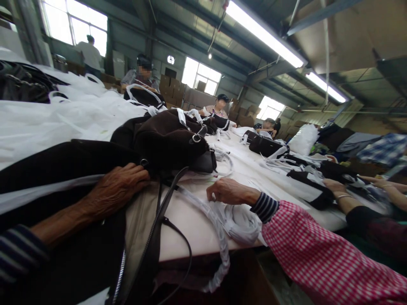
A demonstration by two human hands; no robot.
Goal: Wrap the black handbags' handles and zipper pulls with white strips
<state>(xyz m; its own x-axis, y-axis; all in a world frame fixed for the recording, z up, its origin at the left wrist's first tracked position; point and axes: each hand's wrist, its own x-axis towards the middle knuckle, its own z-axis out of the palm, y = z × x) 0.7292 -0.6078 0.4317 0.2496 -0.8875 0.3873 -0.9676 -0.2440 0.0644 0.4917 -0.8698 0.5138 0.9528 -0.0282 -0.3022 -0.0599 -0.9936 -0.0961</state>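
Note:
A black handbag point(60, 169) lies unzipped in front of me, its beige lining point(140, 216) and metal zipper showing. My left hand point(122, 184) is closed on the bag's upper edge beside a metal ring, fingertips partly hidden. A plastic-wrapped handle point(219, 241) curves from the bag over the table's front edge. To the right, my right hand point(230, 190) is closed, with a white plastic strip point(214, 201) at its fingertips. Just below that hand sits a bundle of white strips point(243, 224). Another dark bag point(168, 137) rests beyond my left hand.
White wrapping material point(63, 120) is heaped at the left. Along the white table point(251, 165) lie more black bags point(265, 144). A co-worker's hand point(335, 188) is at a bag on the right; several other people work farther back.

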